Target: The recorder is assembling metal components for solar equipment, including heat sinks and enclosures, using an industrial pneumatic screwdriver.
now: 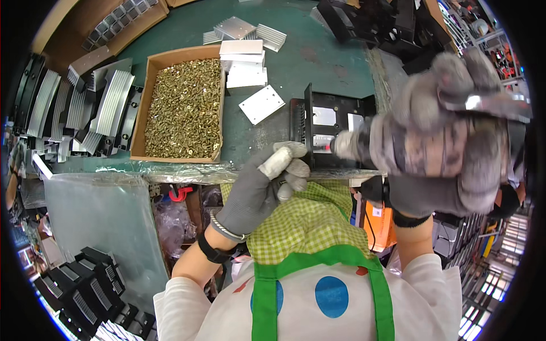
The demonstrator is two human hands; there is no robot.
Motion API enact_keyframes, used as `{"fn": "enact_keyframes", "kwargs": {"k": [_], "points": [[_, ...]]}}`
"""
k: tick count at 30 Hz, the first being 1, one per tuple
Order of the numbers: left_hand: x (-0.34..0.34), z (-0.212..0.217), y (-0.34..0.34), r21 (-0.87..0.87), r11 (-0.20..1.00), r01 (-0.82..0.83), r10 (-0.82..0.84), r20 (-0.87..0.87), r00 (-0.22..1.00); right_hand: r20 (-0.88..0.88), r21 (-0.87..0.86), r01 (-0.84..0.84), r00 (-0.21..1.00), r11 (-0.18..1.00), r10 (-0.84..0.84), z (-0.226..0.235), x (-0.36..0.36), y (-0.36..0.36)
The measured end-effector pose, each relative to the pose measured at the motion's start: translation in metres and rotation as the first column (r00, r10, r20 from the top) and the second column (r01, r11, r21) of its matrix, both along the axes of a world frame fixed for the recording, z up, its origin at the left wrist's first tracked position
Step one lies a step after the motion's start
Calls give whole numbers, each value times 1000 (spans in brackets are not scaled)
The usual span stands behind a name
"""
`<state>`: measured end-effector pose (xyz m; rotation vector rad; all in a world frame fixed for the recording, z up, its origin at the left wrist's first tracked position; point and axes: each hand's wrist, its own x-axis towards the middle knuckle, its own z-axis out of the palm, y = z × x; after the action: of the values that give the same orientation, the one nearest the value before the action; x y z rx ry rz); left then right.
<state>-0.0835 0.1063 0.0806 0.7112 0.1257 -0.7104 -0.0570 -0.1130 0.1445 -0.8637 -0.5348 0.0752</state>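
My right hand [475,165], in a worn grey glove, is wrapped round a power screwdriver [435,148] that looms large near the camera. Its nose [346,145] points left, and a reddish tip [326,146] shows over a black housing [309,122] on the bench edge. Whether the tip touches the housing cannot be told. Silver plates [324,116] lie inside the housing. Beside its near left corner is my gloved left hand [267,176], fingers curled in with light wrapping on one finger. What those fingers hold, if anything, is hidden.
A cardboard box of brass-coloured screws [183,108] stands left on the green bench [310,62]. Silver heat sinks [243,62] are stacked behind a loose drilled plate [261,105]. More finned parts [111,105] crowd the left; black housings [375,23] are piled at the far right.
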Motion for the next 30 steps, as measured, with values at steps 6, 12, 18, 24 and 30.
{"fn": "enact_keyframes", "kwargs": {"k": [6,12,18,24,30], "points": [[-4,-5,-6,-177,984,33,-36,-15,999,-60,15,-73,995,997,74,6,-18,6],[-6,-10,-8,-127,992,17,-28,-86,996,-315,58,-27,948,998,44,-8,-44,-12],[-5,-12,-15,14,999,34,-34,-37,999,-763,66,191,643,979,-74,-12,-77,-21],[-3,-5,-22,142,988,54,-53,-15,999,-277,278,-132,937,951,211,-29,-22,-25],[0,8,7,172,984,-55,50,31,998,-105,-182,293,943,939,-315,-17,53,3]]}}
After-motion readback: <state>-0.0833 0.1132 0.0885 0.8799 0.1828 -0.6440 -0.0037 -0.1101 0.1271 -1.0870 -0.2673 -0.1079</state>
